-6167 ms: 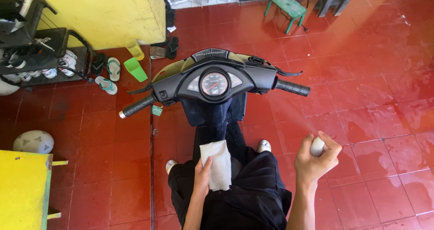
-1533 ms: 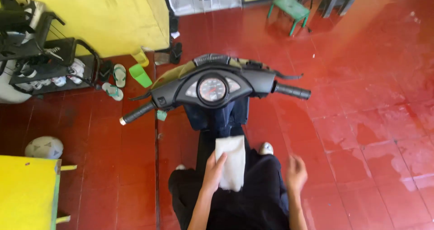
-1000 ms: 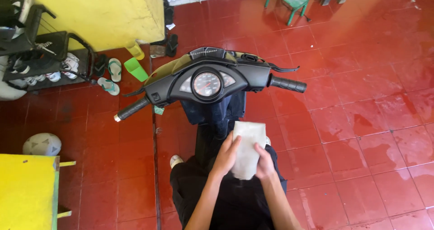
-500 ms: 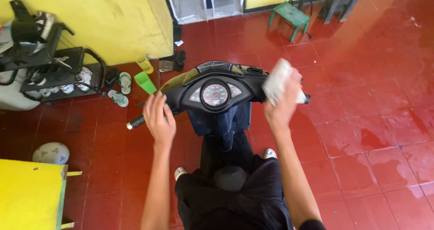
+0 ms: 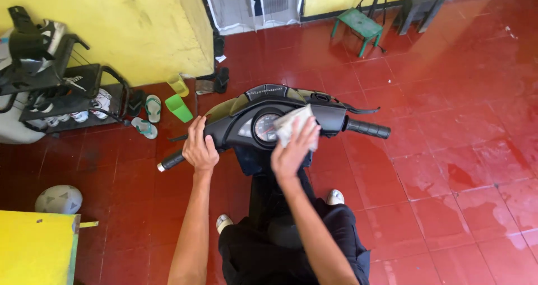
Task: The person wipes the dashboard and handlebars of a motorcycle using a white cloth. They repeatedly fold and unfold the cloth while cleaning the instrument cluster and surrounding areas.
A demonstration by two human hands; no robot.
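Person sits astride a scooter. Left hand has fingers wrapped around the left handlebar grip, apparently to steady the bars. Right hand presses a crumpled white cloth flat onto the speedometer dial, fingers spread over it, thumb pinching the lower edge; cloth covers the right half of the dial. Right grip is free. By the yellow wall: green cup and a clear yellowish cup, contents not visible. Black rack at left holds shoes.
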